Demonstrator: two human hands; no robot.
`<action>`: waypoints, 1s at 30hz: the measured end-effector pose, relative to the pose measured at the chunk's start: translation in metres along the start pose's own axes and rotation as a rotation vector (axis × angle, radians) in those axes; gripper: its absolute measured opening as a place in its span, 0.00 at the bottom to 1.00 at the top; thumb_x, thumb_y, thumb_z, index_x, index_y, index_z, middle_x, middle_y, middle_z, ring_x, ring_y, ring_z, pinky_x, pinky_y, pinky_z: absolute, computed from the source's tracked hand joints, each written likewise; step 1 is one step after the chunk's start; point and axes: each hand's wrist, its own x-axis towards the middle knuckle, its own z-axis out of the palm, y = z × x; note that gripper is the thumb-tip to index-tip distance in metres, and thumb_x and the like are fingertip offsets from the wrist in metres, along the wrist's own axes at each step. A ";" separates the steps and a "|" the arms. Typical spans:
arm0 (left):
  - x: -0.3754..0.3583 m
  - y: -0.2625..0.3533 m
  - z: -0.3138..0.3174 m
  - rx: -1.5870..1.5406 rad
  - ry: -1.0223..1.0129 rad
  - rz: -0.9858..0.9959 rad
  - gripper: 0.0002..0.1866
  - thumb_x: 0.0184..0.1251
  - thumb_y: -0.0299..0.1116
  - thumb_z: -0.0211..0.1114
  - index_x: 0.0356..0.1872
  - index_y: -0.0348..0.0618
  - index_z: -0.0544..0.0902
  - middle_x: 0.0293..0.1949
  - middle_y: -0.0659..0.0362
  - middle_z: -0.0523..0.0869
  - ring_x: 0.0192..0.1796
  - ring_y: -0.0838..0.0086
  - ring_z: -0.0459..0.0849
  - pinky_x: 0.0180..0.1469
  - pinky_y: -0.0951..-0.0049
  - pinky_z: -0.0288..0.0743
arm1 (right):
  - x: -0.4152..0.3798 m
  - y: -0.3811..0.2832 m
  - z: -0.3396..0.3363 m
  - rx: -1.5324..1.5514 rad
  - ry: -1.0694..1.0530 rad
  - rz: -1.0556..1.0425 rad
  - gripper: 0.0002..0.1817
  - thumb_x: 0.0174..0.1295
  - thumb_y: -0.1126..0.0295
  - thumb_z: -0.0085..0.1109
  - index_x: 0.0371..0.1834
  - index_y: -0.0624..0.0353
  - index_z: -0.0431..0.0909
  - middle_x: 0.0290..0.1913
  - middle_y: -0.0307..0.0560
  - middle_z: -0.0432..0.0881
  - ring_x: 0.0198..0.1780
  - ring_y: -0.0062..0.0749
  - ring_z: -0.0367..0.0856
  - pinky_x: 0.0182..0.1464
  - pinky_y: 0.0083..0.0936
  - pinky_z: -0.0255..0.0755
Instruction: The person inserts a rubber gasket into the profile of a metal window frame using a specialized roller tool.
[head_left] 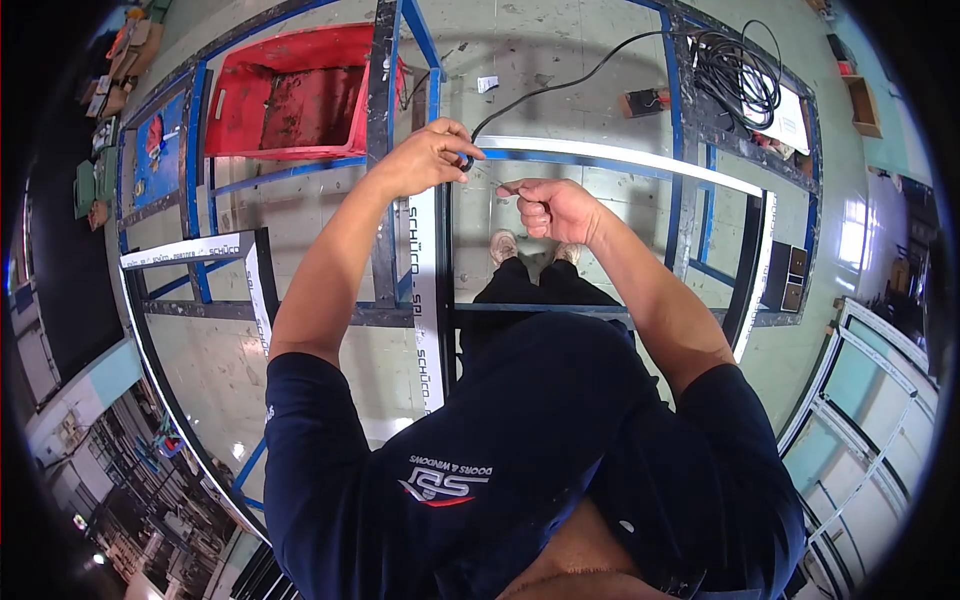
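Note:
My left hand [425, 160] is closed around a black cord [545, 91] at the inner corner of a frame, its fingertips over the white top bar [620, 160]. From there the cord curves up and right to a dark coil. Just right of it is my right hand [550, 208], fingers curled and thumb and index finger pressed together; whatever is between them is too small to tell. Below my left hand runs an upright bar with SCHÜCO film [425, 300]. The frame rests on a blue and black metal stand [385, 230].
A dirty red crate [235, 110] stands at the upper left. The cord coil [735, 80] lies at the upper right, near a small dark box [645, 102]. Another film-covered frame part [190, 250] is at left. White-framed panels [860, 400] lean at right. My shoes are below the stand.

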 end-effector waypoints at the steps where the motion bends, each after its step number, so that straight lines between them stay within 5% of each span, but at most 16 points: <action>1: -0.001 0.002 0.001 -0.024 0.002 -0.003 0.22 0.55 0.18 0.73 0.52 0.47 0.88 0.57 0.61 0.75 0.44 0.77 0.83 0.53 0.74 0.82 | 0.003 0.000 -0.001 0.012 -0.002 0.017 0.20 0.77 0.64 0.44 0.65 0.65 0.69 0.23 0.31 0.58 0.24 0.20 0.54 0.28 0.20 0.53; 6: 0.005 -0.003 -0.004 -0.023 -0.083 0.022 0.22 0.56 0.17 0.72 0.53 0.46 0.87 0.64 0.59 0.78 0.46 0.75 0.84 0.56 0.73 0.81 | 0.020 -0.005 -0.008 0.049 -0.073 0.055 0.20 0.76 0.63 0.46 0.64 0.64 0.69 0.22 0.30 0.58 0.23 0.19 0.53 0.27 0.20 0.52; 11: 0.008 -0.007 -0.008 -0.379 -0.111 -0.122 0.21 0.58 0.18 0.72 0.55 0.40 0.85 0.52 0.55 0.88 0.54 0.71 0.84 0.61 0.70 0.77 | 0.034 -0.006 -0.014 0.060 -0.235 0.077 0.17 0.75 0.66 0.45 0.61 0.61 0.71 0.21 0.29 0.57 0.22 0.18 0.53 0.26 0.19 0.50; 21: 0.006 -0.023 -0.003 -0.484 -0.136 -0.139 0.16 0.57 0.15 0.72 0.48 0.36 0.85 0.46 0.59 0.88 0.47 0.75 0.88 0.51 0.76 0.82 | 0.059 0.008 -0.001 0.209 -0.405 0.059 0.09 0.76 0.61 0.48 0.45 0.54 0.72 0.19 0.29 0.59 0.21 0.17 0.56 0.29 0.21 0.54; 30: 0.006 -0.022 -0.002 -0.416 -0.146 -0.171 0.15 0.55 0.17 0.74 0.45 0.37 0.85 0.40 0.61 0.88 0.45 0.77 0.87 0.48 0.76 0.82 | 0.047 0.021 0.010 0.191 -0.418 0.010 0.11 0.78 0.57 0.47 0.43 0.51 0.71 0.19 0.28 0.57 0.22 0.18 0.54 0.29 0.21 0.54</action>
